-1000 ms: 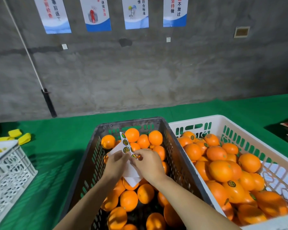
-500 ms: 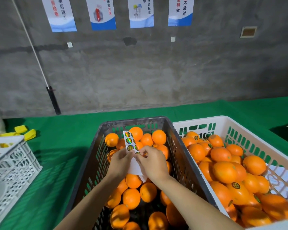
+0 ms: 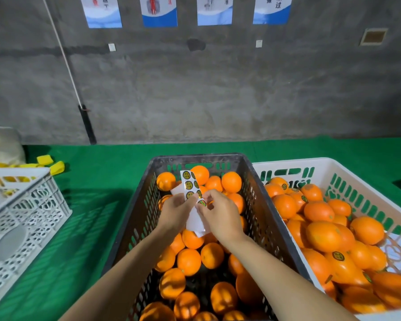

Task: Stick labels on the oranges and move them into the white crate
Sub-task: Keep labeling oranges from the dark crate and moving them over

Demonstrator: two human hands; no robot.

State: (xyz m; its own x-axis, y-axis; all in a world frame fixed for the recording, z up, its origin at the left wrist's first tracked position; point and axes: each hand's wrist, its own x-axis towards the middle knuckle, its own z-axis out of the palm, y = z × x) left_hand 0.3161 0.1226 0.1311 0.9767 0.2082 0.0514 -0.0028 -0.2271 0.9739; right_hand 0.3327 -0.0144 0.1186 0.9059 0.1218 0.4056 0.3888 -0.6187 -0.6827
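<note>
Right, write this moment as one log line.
left hand: holds sticker sheet | right hand: pinches sticker | place: above dark crate

The dark crate point(image 3: 199, 157) is matt, scuffed plastic; the white crate point(image 3: 287, 161) is smooth plastic. The oranges point(image 3: 189, 261) have glossy, finely dimpled peel. The label sheet point(image 3: 196, 222) is white paper carrying shiny, iridescent labels point(image 3: 187, 175). The surface point(image 3: 97, 181) wears matt green cloth. The wall point(image 3: 218, 89) is rough, matt concrete.

Label sheet point(image 3: 190, 185) over oranges point(image 3: 189, 261) in crate point(image 3: 137, 216)
</note>
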